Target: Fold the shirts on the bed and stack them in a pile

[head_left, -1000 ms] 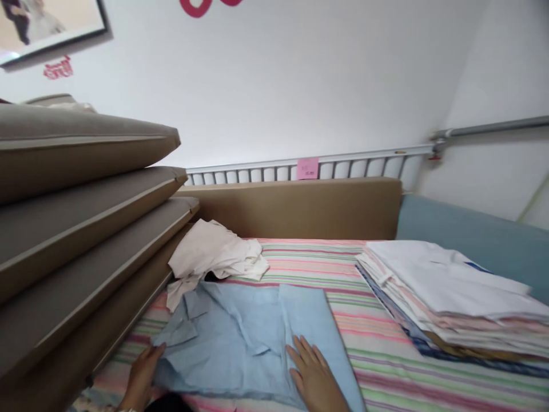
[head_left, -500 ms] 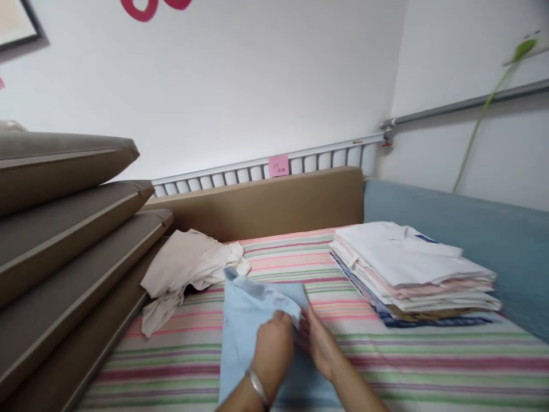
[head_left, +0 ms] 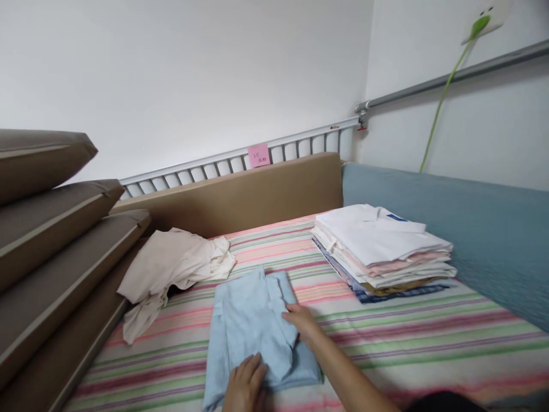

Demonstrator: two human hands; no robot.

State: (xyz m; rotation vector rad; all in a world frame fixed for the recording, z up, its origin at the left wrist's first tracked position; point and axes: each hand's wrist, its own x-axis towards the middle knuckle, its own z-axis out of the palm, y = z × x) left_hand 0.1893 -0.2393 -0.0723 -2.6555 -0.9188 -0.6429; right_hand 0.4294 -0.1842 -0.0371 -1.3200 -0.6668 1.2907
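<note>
A bedsheet striped in pink, green and white (head_left: 429,343) covers the surface, with a white wall (head_left: 193,68) behind. On the sheet, beneath both hands, lies a light-blue garment (head_left: 251,326), folded narrow. The left hand (head_left: 243,382) rests on its near edge, fingers extended and slightly apart; the right hand (head_left: 302,324) has its fingertips on the right-hand fold, but whether it pinches the cloth I cannot tell. A second ago the garment lay wider with the hands far apart; half a second ago they met over its raised upper edge, which now lies flatter. Beyond the left hand, a crumpled off-white cloth (head_left: 167,269) sits beside stacked grey-brown cushions (head_left: 55,280). Past the right hand stands a pile of folded clothes (head_left: 381,246), white on top, with pink, brown and blue-checked layers below. Farthest from the hands, a pink note (head_left: 258,155) is on the radiator (head_left: 210,170), and a wall socket (head_left: 493,17) holds a green plug (head_left: 479,26).
</note>
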